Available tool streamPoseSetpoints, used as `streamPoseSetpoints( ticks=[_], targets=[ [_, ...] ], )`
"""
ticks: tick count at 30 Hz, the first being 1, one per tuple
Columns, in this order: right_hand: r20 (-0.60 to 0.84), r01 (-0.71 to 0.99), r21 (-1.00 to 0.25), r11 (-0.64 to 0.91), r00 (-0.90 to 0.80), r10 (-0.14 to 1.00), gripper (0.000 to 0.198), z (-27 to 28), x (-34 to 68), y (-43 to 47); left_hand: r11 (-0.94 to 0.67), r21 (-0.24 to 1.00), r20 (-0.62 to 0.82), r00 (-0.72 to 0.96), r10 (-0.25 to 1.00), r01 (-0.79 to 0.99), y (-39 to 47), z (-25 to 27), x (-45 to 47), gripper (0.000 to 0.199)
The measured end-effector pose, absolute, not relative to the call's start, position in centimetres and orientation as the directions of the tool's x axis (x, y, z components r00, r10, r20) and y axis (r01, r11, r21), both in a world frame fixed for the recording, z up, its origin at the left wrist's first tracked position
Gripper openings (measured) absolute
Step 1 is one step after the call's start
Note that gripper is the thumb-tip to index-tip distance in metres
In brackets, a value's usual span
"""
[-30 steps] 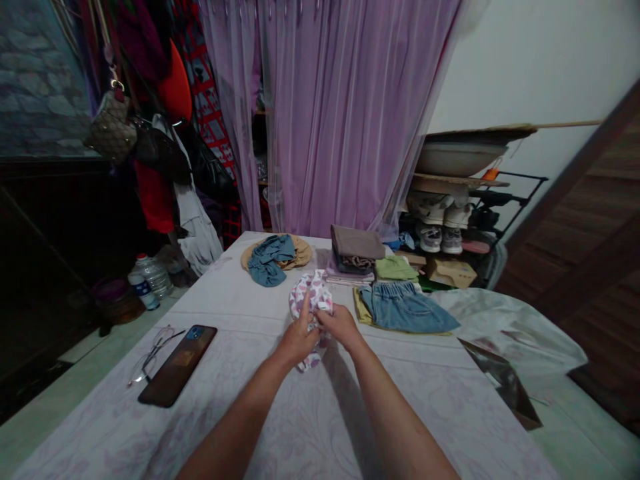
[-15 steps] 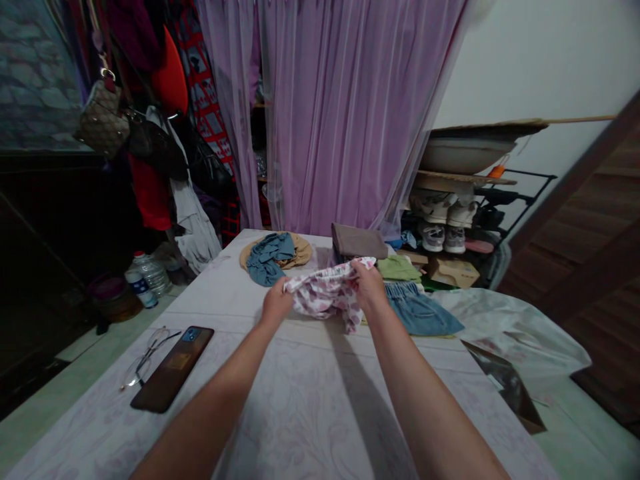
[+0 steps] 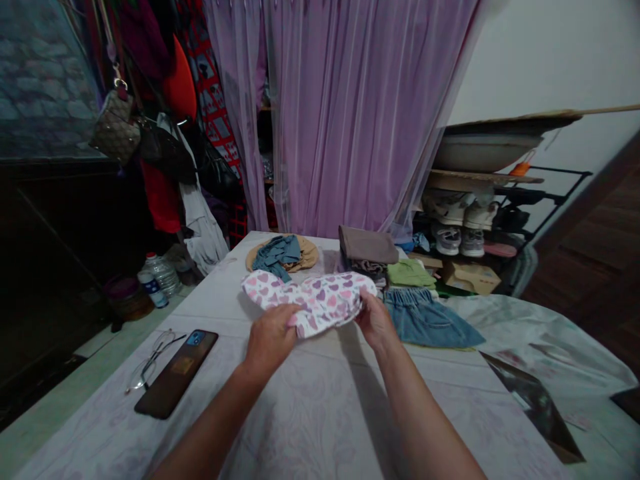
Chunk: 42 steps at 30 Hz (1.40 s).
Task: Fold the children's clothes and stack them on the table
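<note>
A pair of white shorts with pink and purple hearts is stretched between my hands, just above the table. My left hand grips its near left edge with thumb and fingers. At the right end, my right hand pinches the cloth. Behind the shorts, a blue cloth item lies on a tan hat. Right of my right hand rests a denim garment with a gathered waist. Beyond it are a green folded cloth and a brown-grey folded cloth on a pile.
A phone and eyeglasses lie on the left of the covered table. Purple curtains hang behind. To the right stand a shoe rack and a translucent plastic sheet; bags hang at left.
The shorts went from bunched at the waistband to spread out flatter, with the heart print facing up. My left hand moved nearer to me and now holds the near edge.
</note>
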State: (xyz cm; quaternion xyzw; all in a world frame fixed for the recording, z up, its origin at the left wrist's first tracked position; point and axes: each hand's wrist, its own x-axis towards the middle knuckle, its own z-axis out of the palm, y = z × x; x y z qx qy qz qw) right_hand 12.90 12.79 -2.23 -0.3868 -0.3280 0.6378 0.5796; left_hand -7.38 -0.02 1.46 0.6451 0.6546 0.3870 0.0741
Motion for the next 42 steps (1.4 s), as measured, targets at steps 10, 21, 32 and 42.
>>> streamPoseSetpoints(
  ticks=[10,21,32,42],
  targets=[
    [0.145,0.222,-0.972,0.079,0.301,0.942,0.068,-12.9,17.2,11.0,-0.181,0.653,0.084,0.167,0.982,0.735,-1.7,-5.2,-5.5,0.035],
    [0.596,0.392,-0.469,0.792,-0.521,0.611,0.020,-8.3,13.0,0.1,0.233,0.453,0.033,-0.278,0.960,0.860,2.6,-3.2,-16.7,0.036],
    [0.533,0.464,-0.420,0.780,-0.570,0.625,0.038,-9.3,11.7,-1.1,0.327,0.462,-0.033,-0.352,0.935,0.825,3.3,-6.0,-19.2,0.012],
    [0.593,0.629,-0.279,0.725,-0.481,0.646,0.031,-10.7,12.9,-0.4,0.328,0.803,0.050,-0.604,0.795,0.498,2.4,-5.8,-20.9,0.013]
  ],
)
